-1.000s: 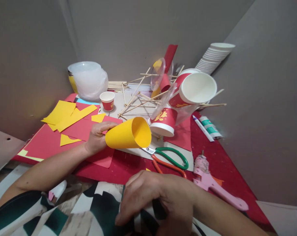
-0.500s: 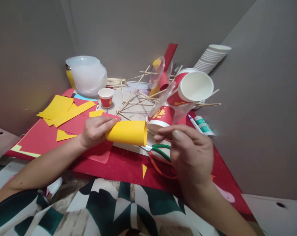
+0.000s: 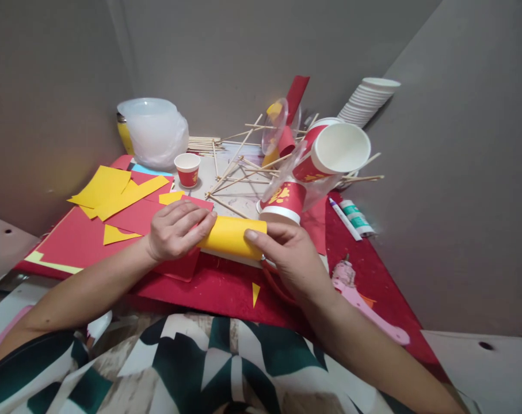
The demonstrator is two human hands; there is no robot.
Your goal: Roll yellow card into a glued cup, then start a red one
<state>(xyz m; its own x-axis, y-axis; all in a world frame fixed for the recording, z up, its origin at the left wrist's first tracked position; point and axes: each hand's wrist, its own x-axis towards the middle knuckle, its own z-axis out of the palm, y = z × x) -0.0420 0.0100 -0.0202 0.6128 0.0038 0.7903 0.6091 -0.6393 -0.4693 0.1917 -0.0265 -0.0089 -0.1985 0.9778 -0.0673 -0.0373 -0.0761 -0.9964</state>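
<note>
I now have the bare right hand (image 3: 297, 261) on the yellow rolled-paper tube (image 3: 232, 234); a second ago it was down by the lap, and half a second ago it hung just beside the open end. Its thumb presses the near wall at the rim; I can't tell whether the fingers are inside or behind. The tube's mouth, which faced me a second ago, has turned rightward. I see the bare left hand (image 3: 176, 230) wrapped farther over the other end. The scissors' green handle has become hidden behind the right hand.
</note>
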